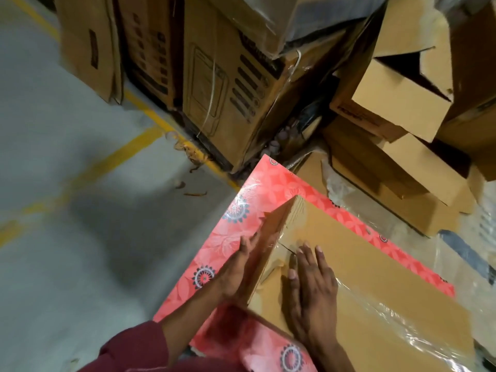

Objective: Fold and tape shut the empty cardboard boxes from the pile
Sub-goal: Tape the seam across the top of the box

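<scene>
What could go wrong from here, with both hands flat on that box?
1. The box sits near the corner of the red floral table; the left hand pressing its side could slide it.
2. The top flap seam by the right hand looks uneven, so tape may wrinkle.
3. Loose clear film could catch under the tape.

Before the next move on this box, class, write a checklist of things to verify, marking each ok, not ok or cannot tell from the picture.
1. Right hand flat on the cardboard box top: ok.
2. Left hand pressed flat against the box's left side: ok.
3. Box resting on the red floral table: ok.
4. Clear tape laid along the top seam: ok, a shiny strip shows.
5. Tape end smoothed down the side: cannot tell.
6. Tape dispenser within reach: cannot tell, none in view.
</scene>
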{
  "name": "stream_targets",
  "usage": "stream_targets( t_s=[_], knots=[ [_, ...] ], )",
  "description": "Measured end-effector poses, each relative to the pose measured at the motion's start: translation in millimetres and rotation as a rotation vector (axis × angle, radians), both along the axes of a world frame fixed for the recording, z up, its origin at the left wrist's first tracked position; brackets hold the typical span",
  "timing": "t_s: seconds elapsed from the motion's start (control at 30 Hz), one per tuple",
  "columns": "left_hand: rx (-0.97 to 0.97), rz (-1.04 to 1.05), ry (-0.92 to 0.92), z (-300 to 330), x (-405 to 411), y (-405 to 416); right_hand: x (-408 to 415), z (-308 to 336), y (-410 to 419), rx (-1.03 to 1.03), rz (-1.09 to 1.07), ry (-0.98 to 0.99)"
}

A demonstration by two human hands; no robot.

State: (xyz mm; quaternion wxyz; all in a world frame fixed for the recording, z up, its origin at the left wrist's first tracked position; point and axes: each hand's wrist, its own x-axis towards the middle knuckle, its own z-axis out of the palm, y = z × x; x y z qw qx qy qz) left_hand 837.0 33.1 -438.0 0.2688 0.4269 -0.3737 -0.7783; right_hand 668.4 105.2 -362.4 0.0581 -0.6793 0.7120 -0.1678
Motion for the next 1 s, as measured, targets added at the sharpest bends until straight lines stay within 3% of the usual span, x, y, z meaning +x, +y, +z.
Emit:
stream_targets(
  t_s=[0.1,0.2,0.27,0.37,0.47,0.6,0.7,0.8,0.93,1.0],
  knots=[
    [0.033,-0.001,0.088,36.8,-3.9,-11.4,0.1,-0.7,0.6,0.0,-0.006,0.004],
    [0.013,-0.051,-0.012,43.1,-19.9,-9.9,-0.5,-1.4,0.4,-0.004,0.01,0.013],
    [-0.125,-0.104,-0.136,30.0,-20.6,-7.9,-0.7,-2.1,0.1,-0.009,0.017,0.022],
    [-0.035,-0.14,-0.237,27.2,-13.0,-16.4,0.7,-2.6,-1.0,-0.019,0.011,0.024],
    [-0.38,-0.041,-0.499,63.4,-18.2,-22.7,2.0,-2.3,-4.8,-0.04,-0.018,-0.049],
    [-0.897,0.22,-0.535,105.7,-64.5,-8.7,-19.8,1.6,-15.8,-0.087,-0.005,-0.316],
    [-1.087,0.183,-0.579,116.5,-112.2,23.9,-80.5,16.4,-17.0,-0.005,-0.009,-0.322],
    [-1.219,0.084,-0.651,109.1,-160.9,77.1,-173.2,28.5,0.9,0.041,-0.118,-0.193],
    [-1.273,-0.018,-0.781,93.0,-228.4,155.5,-311.6,39.2,25.7,0.223,-0.258,0.05],
    [-1.289,-0.073,-0.87,85.9,-258.3,186.4,-369.4,39.8,36.3,0.321,-0.279,0.068]
  ],
)
